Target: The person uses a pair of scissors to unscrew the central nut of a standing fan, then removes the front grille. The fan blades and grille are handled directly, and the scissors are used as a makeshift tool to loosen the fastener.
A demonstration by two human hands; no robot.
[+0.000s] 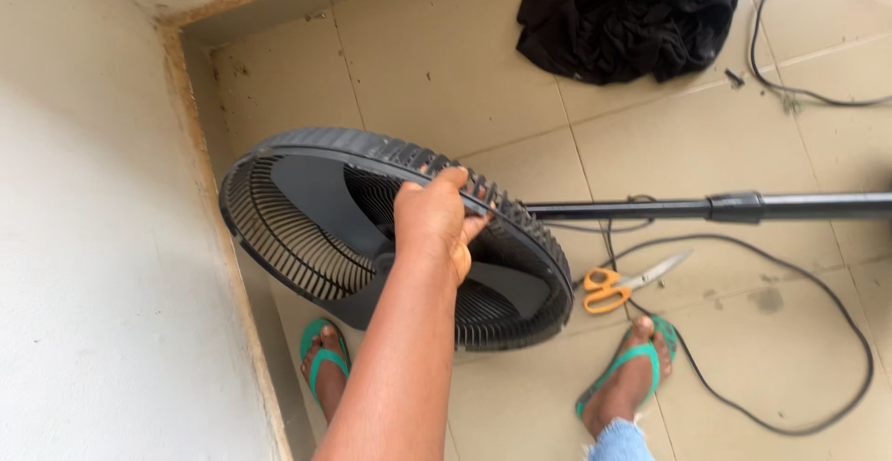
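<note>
left hand (435, 224) clamped on rim of black fan cage (390, 238), tilted, blades visible; right hand unseen.

Beige tiled floor (446, 61), pale wall (84, 238) (stained skirting edge)

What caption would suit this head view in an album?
One hand grips the rim of a black fan's grille above a tiled floor, orange-handled scissors nearby.
</note>
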